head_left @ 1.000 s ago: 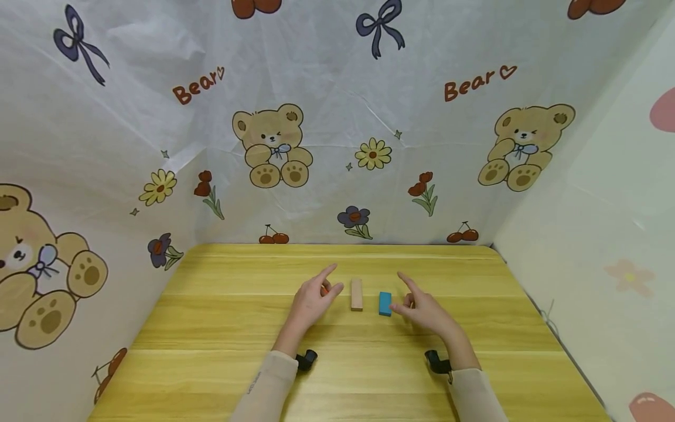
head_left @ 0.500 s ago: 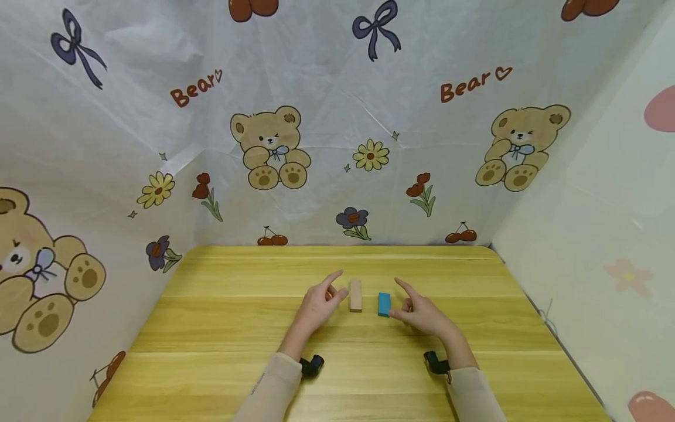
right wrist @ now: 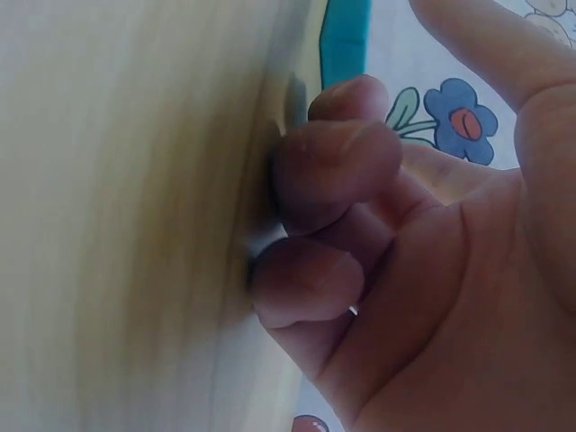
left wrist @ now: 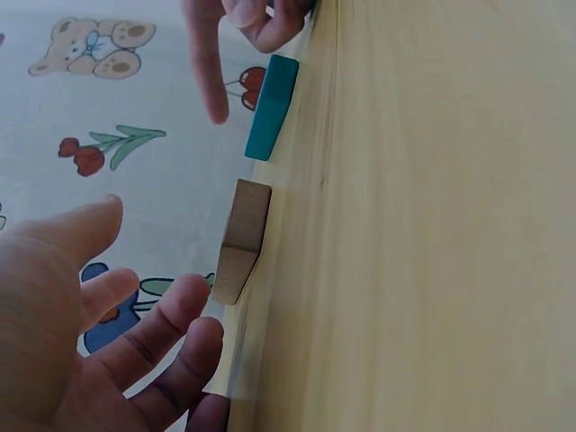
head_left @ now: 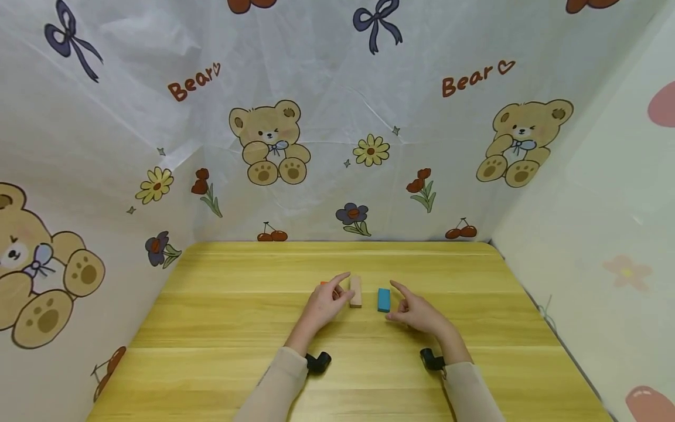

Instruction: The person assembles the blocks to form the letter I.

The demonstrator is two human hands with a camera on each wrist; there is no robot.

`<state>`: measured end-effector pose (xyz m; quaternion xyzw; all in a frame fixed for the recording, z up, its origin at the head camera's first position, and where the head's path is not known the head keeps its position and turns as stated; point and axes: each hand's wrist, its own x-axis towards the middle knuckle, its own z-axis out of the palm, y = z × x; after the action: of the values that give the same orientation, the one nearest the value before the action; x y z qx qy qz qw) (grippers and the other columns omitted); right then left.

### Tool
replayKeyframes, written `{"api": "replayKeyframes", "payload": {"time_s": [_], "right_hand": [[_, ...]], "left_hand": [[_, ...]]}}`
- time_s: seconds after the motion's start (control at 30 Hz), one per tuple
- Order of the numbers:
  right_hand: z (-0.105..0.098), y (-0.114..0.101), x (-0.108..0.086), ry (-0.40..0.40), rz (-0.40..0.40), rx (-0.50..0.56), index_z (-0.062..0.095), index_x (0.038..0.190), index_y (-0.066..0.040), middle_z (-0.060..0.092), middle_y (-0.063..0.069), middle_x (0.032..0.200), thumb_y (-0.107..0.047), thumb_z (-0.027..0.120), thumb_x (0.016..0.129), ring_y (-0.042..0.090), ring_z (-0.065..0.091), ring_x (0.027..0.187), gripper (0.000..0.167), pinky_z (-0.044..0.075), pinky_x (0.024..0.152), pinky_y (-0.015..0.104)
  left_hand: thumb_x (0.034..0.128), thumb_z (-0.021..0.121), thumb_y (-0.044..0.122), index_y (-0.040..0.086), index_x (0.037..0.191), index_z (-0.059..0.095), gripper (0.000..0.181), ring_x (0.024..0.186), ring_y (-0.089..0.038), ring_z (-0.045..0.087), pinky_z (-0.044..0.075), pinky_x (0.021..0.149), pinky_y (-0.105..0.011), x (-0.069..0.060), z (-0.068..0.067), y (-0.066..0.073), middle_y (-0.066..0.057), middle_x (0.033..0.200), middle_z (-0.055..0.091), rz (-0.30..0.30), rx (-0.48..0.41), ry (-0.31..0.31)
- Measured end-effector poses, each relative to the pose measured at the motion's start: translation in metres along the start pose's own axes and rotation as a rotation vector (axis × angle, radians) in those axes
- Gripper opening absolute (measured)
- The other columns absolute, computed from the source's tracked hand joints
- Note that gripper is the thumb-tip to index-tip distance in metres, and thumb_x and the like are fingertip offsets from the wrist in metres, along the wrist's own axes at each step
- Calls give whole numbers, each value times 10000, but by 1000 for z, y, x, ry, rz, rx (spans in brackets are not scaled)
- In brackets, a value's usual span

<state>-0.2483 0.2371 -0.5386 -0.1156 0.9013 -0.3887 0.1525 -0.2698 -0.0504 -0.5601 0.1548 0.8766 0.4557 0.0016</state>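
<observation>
In the head view my left hand [head_left: 320, 307] hovers just left of an upright-looking natural wood block [head_left: 355, 293], its thumb tip overlapping the block's left edge. Its fingers are loosely bent and grip nothing; the left wrist view shows the fingertips close to the wooden block [left wrist: 241, 236], contact unclear. Behind this hand peeks a sliver of an orange thing [head_left: 324, 283], mostly hidden. My right hand [head_left: 420, 313] is beside a blue block [head_left: 383, 299], index finger and thumb extended, the other fingers curled without a thing in them. A strip of the blue block [right wrist: 345, 45] shows past those fingers.
The blocks lie near the middle of a yellow wood-grain table [head_left: 227, 328]. A pale cloth [head_left: 316, 76] printed with bears and flowers hangs at the table's back edge and left side. Both wrists carry small black cameras [head_left: 319, 363].
My left hand has moved right, from beside the orange thing to the wooden block's left edge. My right hand has shifted slightly left. The wooden and blue blocks keep their places on the table.
</observation>
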Motion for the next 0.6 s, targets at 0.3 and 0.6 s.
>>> {"api": "replayKeyframes", "payload": {"time_s": [0.3,0.6], "right_hand": [[5,-5,2,45,38,-60,316,1674,-96,631,24,806,-316,815,949,172,537,652,907,441,601,306],[10,-11,3,82,32,-151,438,1614,-70,604,-5,747,-317,818,943,145,505,628,810,385,588,273]], "left_hand": [[1040,688,392,202,1502,624,503,725,-46,558,468,701,-254,2,5,1,88,906,691,44,129,11],[1033,703,360,232,1450,674,436,803,-110,482,369,796,-352,3,11,3,89,863,605,81,309,6]]}}
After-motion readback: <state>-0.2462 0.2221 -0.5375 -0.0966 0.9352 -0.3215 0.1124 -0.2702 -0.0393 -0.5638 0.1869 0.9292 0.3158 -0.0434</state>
